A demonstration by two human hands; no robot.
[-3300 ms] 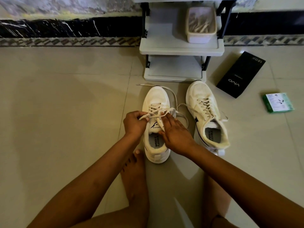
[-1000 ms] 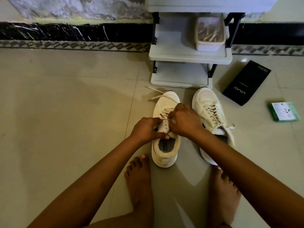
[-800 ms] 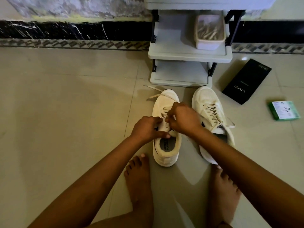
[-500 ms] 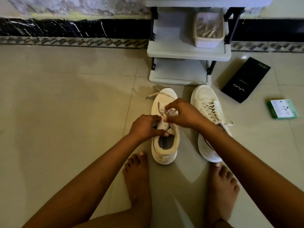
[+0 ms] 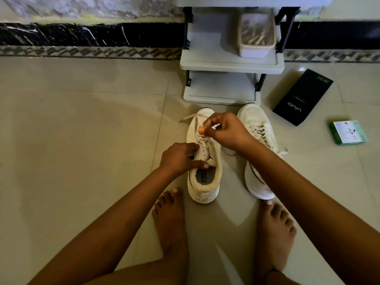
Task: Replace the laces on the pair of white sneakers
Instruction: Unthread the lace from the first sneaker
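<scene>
1. Everything's sitting on a glossy beige tiled floor point(image 5: 82, 140), with a black marble-look skirting strip and a patterned grey border running along the far wall.
2. A pale grey plastic shelf rack point(image 5: 230, 64) with dark posts is standing against that wall. One lidless rectangular tub point(image 5: 256, 36) is resting on its shelf, holding what look like pale strips, too blurry to call.
3. Two white sneakers are lying side by side just near of the rack, toes pointing away. The left sneaker point(image 5: 205, 177) has smooth white uppers, a fuzzy cream collar and several empty eyelets. The right sneaker point(image 5: 259, 124) is laced all the way up.
4. The left hand point(image 5: 178, 159) is pinching the left sneaker's tongue, thumb pressing on top.
5. The right hand point(image 5: 226, 130) is hovering over the toe end, its grip pinched on a flat white lace point(image 5: 197, 128) threading out of the lower eyelets.
6. Two boxes are lying flat on the right: one long matte black box point(image 5: 302, 97), one small green and white box point(image 5: 348, 132).
7. Two bare feet are resting on the tiles, near of the shoes.
</scene>
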